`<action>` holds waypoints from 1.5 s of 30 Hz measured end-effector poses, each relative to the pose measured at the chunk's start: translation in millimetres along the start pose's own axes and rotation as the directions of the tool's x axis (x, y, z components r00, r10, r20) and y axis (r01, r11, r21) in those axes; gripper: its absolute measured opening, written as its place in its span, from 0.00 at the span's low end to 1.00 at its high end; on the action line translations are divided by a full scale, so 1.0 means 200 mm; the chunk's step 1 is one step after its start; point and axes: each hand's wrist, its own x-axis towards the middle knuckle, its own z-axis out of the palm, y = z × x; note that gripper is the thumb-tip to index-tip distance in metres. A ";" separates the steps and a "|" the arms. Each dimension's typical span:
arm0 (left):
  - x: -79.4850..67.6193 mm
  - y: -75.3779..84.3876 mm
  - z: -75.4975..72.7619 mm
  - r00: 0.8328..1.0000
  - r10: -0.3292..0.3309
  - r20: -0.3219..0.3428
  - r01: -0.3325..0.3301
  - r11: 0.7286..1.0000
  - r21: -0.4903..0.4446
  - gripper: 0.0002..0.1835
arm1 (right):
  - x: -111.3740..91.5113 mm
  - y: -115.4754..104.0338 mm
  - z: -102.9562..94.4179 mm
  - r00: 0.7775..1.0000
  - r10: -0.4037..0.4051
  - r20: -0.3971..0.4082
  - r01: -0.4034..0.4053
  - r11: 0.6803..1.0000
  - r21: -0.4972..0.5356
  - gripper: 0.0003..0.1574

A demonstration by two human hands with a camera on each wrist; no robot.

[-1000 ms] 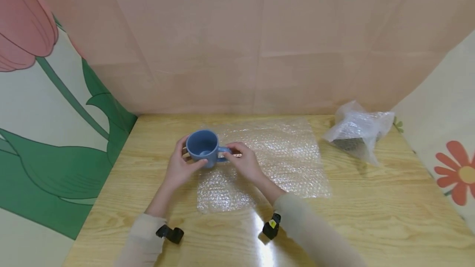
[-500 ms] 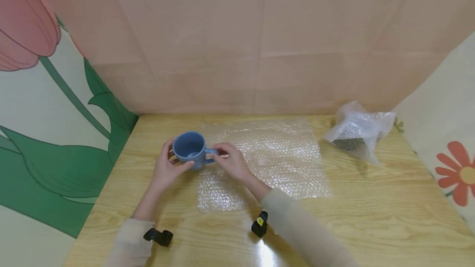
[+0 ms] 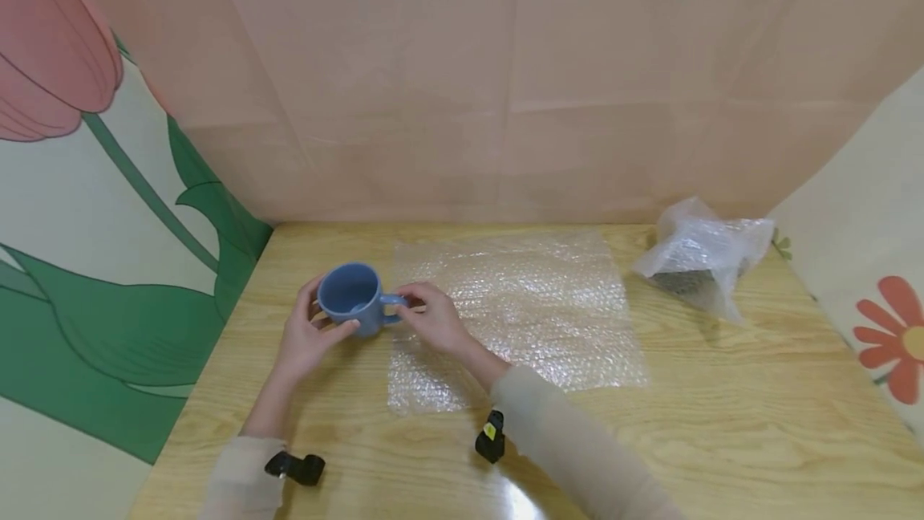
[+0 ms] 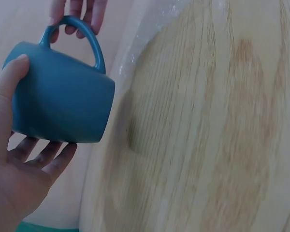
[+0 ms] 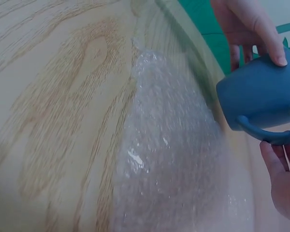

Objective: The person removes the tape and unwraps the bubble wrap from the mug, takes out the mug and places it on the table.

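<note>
A blue mug point(image 3: 370, 314) is held up over the table, its mouth tipped toward the head camera and its handle point(image 3: 393, 300) pointing right. My left hand point(image 3: 305, 339) grips the mug's body from the left, thumb on the near side and fingers round the far side. My right hand point(image 3: 435, 319) pinches the handle between thumb and fingers. In the left wrist view the mug point(image 4: 63, 94) is clear of the table surface. The right wrist view has the mug point(image 5: 263, 94) at its right edge, partly cut off.
A flat sheet of bubble wrap point(image 3: 534, 311) lies on the wooden table point(image 3: 758, 424), just right of the mug. At the back right stands a bubble-wrapped bundle point(image 3: 703, 251) with something dark inside. A pink cloth wall point(image 3: 505, 79) closes off the back.
Both hands have carried the mug leftward and slightly nearer, from over the bubble wrap's left edge to left of it. The grips look the same. The sheet and the bundle stay put.
</note>
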 end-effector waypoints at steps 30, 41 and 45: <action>0.02 -0.11 -0.15 1.000 -0.015 -0.017 0.015 1.000 0.016 0.46 | 0.06 -0.07 0.17 1.000 0.005 0.025 0.000 0.978 -0.209 0.12; 0.02 -0.15 -0.18 1.000 -0.011 -0.024 0.011 1.000 0.007 0.46 | 0.08 -0.09 0.20 1.000 -0.027 0.000 0.026 0.966 -0.257 0.11; 0.02 -0.15 -0.18 0.999 -0.023 -0.023 0.023 1.000 -0.009 0.46 | 0.08 -0.09 0.20 1.000 -0.004 0.012 0.007 0.964 -0.265 0.11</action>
